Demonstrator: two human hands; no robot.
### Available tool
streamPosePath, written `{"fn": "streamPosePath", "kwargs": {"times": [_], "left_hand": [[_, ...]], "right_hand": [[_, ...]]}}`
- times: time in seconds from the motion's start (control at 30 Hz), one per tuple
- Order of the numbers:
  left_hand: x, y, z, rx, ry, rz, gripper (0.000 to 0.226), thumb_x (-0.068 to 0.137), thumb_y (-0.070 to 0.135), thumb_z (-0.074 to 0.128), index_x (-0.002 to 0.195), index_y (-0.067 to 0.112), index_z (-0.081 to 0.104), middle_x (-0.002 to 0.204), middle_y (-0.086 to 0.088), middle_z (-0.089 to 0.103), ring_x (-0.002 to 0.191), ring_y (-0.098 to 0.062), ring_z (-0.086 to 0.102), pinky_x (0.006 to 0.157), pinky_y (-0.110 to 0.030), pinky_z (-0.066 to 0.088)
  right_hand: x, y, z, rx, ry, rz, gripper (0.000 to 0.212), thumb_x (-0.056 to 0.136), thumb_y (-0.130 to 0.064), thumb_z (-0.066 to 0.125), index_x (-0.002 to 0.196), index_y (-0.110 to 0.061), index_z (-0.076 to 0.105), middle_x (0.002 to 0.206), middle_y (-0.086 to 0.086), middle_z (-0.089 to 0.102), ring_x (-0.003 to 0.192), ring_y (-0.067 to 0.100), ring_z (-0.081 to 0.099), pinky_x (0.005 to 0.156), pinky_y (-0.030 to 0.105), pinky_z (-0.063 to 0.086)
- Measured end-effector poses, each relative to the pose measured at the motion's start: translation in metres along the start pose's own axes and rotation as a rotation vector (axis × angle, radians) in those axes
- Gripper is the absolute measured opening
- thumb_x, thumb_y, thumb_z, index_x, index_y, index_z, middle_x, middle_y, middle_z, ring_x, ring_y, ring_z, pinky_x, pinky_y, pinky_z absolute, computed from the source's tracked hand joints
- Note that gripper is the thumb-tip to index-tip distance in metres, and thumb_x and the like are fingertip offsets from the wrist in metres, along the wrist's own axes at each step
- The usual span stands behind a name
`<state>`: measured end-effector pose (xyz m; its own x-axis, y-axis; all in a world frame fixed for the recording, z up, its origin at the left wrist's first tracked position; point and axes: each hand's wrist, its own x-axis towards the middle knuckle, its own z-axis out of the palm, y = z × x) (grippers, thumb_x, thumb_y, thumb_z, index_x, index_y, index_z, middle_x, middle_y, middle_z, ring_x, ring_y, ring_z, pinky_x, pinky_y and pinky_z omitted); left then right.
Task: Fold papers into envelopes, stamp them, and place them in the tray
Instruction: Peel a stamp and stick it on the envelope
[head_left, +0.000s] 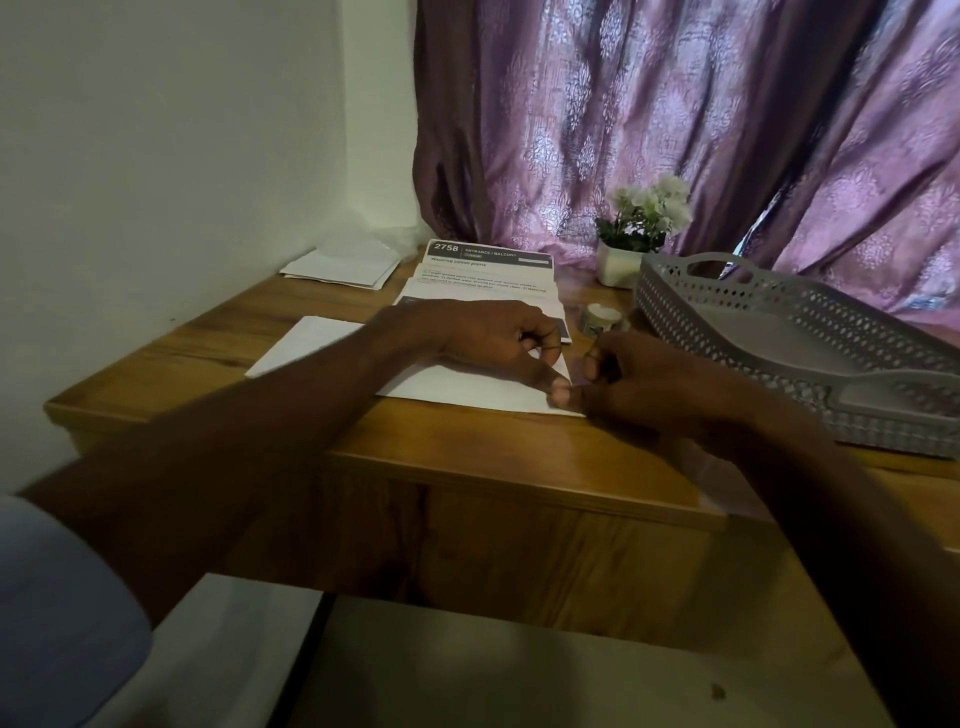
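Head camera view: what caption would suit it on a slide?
Both hands work the corner of a white paper on a wooden desk, beside a grey tray.

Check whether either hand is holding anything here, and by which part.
Both hands work the white paper at its near right corner: the left hand presses it down with its thumb, and the right hand seems to pinch the corner edge.

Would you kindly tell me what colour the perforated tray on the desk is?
Grey tray; head view.
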<state>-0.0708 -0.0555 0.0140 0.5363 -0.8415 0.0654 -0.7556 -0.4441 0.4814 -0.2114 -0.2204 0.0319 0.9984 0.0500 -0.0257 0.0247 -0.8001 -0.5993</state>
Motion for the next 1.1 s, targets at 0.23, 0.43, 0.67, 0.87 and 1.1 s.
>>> {"fn": "streamPosePath", "kwargs": {"times": [0.23, 0.43, 0.67, 0.87, 1.1], "left_hand": [[0.002, 0.001, 0.001, 0.028, 0.009, -0.014, 0.023, 0.091, 0.041, 0.075, 0.095, 0.021, 0.065, 0.091, 0.006, 0.053, 0.084, -0.010, 0.047, 0.072, -0.029, 0.037], [0.001, 0.002, 0.001, 0.018, 0.008, -0.011, 0.026, 0.087, 0.051, 0.076, 0.090, 0.027, 0.065, 0.091, 0.002, 0.054, 0.086, -0.014, 0.049, 0.077, -0.033, 0.039], [0.001, 0.003, 0.000, 0.023, 0.021, -0.015, 0.032, 0.090, 0.049, 0.073, 0.098, 0.018, 0.068, 0.087, 0.006, 0.050, 0.080, -0.009, 0.047, 0.072, -0.027, 0.037], [-0.004, 0.001, -0.005, -0.057, -0.003, -0.012, 0.028, 0.092, 0.046, 0.072, 0.104, 0.021, 0.073, 0.098, -0.005, 0.063, 0.087, -0.014, 0.053, 0.080, -0.032, 0.040], [-0.004, 0.000, -0.005, -0.059, -0.009, -0.027, 0.039, 0.080, 0.058, 0.075, 0.103, 0.026, 0.073, 0.105, -0.007, 0.065, 0.090, -0.015, 0.053, 0.081, -0.034, 0.040]], "right_hand": [[0.011, 0.001, -0.005, -0.093, -0.035, -0.024, 0.036, 0.095, -0.038, 0.069, 0.080, -0.006, 0.065, 0.056, -0.001, 0.066, 0.042, 0.006, 0.056, 0.041, 0.018, 0.043], [0.009, 0.007, -0.001, -0.256, -0.003, -0.068, 0.040, 0.084, -0.049, 0.076, 0.100, -0.017, 0.058, 0.092, -0.001, 0.064, 0.084, 0.015, 0.061, 0.077, 0.035, 0.053], [0.002, 0.009, 0.001, -0.055, -0.016, -0.042, 0.039, 0.086, -0.051, 0.073, 0.098, -0.016, 0.062, 0.087, -0.001, 0.068, 0.077, 0.011, 0.062, 0.066, 0.029, 0.050], [0.007, 0.016, 0.021, 0.028, 0.370, 0.007, 0.014, 0.095, -0.026, 0.070, 0.087, -0.015, 0.064, 0.082, -0.001, 0.066, 0.077, 0.013, 0.062, 0.059, 0.029, 0.047], [0.005, 0.019, 0.021, 0.024, 0.398, -0.028, 0.022, 0.095, -0.038, 0.067, 0.085, -0.019, 0.064, 0.075, -0.002, 0.068, 0.072, 0.013, 0.066, 0.057, 0.027, 0.046]]}}
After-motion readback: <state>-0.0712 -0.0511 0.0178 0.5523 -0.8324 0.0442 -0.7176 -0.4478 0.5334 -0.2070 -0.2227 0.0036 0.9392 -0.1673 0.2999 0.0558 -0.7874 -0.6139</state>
